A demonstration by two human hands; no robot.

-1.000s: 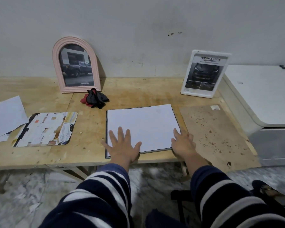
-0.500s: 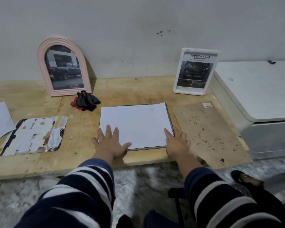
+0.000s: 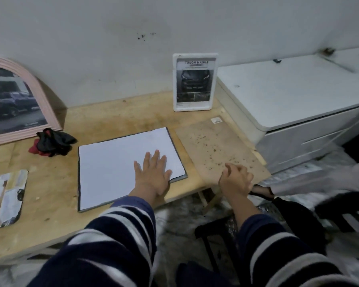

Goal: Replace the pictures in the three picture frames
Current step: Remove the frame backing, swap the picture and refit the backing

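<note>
A dark-edged picture frame (image 3: 78,172) lies flat on the wooden table (image 3: 50,183) with a white sheet (image 3: 116,162) laid in it. My left hand (image 3: 152,175) presses flat on the sheet's near right corner, fingers straight. My right hand (image 3: 235,179) is over the near edge of the brown backing board (image 3: 211,146) to the right of the frame, fingers curled; whether it grips the board is unclear. A pink arched frame (image 3: 39,94) with a truck photo and a white frame (image 3: 193,81) with a car advert lean on the wall.
Red and black gloves (image 3: 52,141) lie beside the pink frame. A torn printed picture (image 3: 6,197) sits at the table's left front. A white cabinet (image 3: 298,94) stands right of the table. A dark chair (image 3: 216,239) is below, between my arms.
My view has swung to the right. My left hand slid from the sheet's near left corner to its near right corner. My right hand left the frame and moved onto the backing board.
</note>
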